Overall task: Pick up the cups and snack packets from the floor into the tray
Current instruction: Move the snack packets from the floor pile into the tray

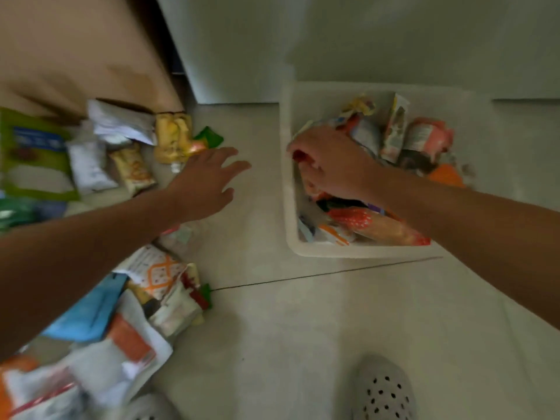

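The left hand [209, 174] is reaching, fingers spread and empty, toward packets [172, 137] lying on the floor. The right hand [330, 165] is curling around a packet inside the tray [288, 207]. Packets look light, crinkly, slippery; pinching an edge seems best.

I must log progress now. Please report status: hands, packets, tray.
Left hand open, empty, above the floor packets. Right hand inside white tray, on a red packet. Nothing blocking.

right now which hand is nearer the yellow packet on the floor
Left. The left hand, fingers spread, is right beside the yellow packet, just below and to its right. The right hand is off to the right, over the white tray among the packets there.
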